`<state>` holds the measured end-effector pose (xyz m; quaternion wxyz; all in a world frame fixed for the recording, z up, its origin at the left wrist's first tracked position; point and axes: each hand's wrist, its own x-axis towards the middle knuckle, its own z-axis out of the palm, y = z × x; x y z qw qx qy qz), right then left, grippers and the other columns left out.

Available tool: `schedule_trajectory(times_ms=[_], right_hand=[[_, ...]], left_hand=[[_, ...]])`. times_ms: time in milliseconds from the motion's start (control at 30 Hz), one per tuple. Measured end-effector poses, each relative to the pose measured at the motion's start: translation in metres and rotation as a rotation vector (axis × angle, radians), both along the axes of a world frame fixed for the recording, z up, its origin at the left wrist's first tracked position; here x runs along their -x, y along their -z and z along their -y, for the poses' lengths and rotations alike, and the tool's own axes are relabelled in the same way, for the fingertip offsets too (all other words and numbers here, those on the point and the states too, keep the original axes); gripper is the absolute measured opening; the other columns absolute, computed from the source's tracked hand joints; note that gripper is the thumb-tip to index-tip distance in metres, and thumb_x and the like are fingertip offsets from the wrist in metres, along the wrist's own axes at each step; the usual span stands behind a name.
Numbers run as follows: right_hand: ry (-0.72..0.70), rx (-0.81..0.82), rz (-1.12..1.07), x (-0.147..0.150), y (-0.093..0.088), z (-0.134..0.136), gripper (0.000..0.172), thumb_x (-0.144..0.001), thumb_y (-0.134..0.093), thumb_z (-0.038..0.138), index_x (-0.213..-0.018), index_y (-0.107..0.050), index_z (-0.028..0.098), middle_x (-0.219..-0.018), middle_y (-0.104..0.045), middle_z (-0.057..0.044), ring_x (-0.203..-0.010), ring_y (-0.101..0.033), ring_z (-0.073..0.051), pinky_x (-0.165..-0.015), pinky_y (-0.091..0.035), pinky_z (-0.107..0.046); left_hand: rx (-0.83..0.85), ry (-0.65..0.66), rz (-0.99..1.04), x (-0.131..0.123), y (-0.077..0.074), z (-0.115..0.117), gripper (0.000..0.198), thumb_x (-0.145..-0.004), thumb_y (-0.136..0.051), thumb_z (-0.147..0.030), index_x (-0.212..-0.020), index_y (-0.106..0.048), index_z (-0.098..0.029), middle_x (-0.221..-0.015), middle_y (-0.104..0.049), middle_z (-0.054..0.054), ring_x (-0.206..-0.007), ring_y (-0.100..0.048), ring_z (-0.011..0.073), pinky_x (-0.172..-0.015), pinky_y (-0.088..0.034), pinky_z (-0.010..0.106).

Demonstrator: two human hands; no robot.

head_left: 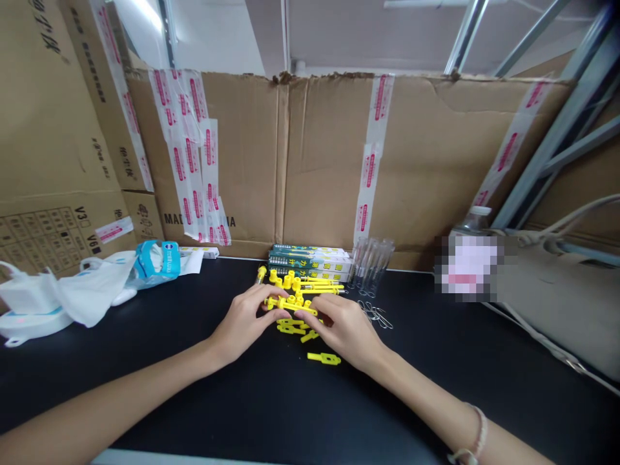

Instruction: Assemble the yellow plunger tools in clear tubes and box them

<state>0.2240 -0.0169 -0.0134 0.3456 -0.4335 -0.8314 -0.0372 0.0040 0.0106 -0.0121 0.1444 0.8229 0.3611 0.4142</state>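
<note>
My left hand (248, 323) pinches one end of a yellow plastic spring scale rod (294, 307) between thumb and fingers. The rod lies level above the black table, and my right hand (349, 328) grips its other end; those fingertips are partly hidden. Just behind sit several small yellow caps (289, 280) and a few assembled yellow rods (322, 290) with metal ends. Flat yellow tabs (290, 329) lie under and between the hands. One separate yellow tab (324, 358) rests nearer me, below the right hand.
Green-and-white boxes (310, 261) are stacked at the back, beside upright clear tubes (371, 265). Metal hooks (376, 314) lie right of my right hand. A tissue pack (155, 261) and a white charger (29, 297) are at left; a bottle (472, 258) and a bag (557, 303) at right.
</note>
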Motion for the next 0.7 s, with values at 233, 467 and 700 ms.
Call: schedule_trajectory(times_ms=[233, 467, 700], right_hand=[[0.001, -0.045, 0.052, -0.002, -0.001, -0.002, 0.045, -0.102, -0.042, 0.047, -0.070, -0.058, 0.019, -0.067, -0.061, -0.002, -0.059, -0.055, -0.015, -0.057, -0.036, -0.025], [0.024, -0.059, 0.121, -0.015, -0.012, -0.007, 0.036, -0.100, -0.048, 0.044, -0.080, -0.063, 0.019, -0.077, -0.068, -0.006, -0.071, -0.062, -0.019, -0.061, -0.042, -0.028], [-0.075, -0.048, 0.241, -0.029, -0.026, -0.008, 0.022, -0.094, -0.062, 0.039, -0.104, -0.062, 0.019, -0.095, -0.071, -0.008, -0.092, -0.061, -0.025, -0.081, -0.048, -0.038]], left_hand=[[-0.037, -0.015, -0.031, 0.000, 0.002, 0.000, 0.020, -0.092, -0.065, -0.035, -0.109, -0.067, -0.024, -0.094, -0.069, 0.001, -0.070, -0.060, 0.0148, -0.069, -0.053, 0.026], [-0.052, 0.009, -0.055, -0.002, 0.003, 0.000, 0.025, -0.099, -0.053, -0.029, -0.123, -0.061, -0.024, -0.110, -0.071, 0.003, -0.073, -0.065, 0.0145, -0.074, -0.055, 0.029], [-0.087, -0.003, -0.122, 0.001, 0.000, 0.000, 0.024, -0.104, -0.040, -0.026, -0.108, -0.064, -0.023, -0.106, -0.065, 0.005, -0.105, -0.059, 0.0213, -0.095, -0.047, 0.038]])
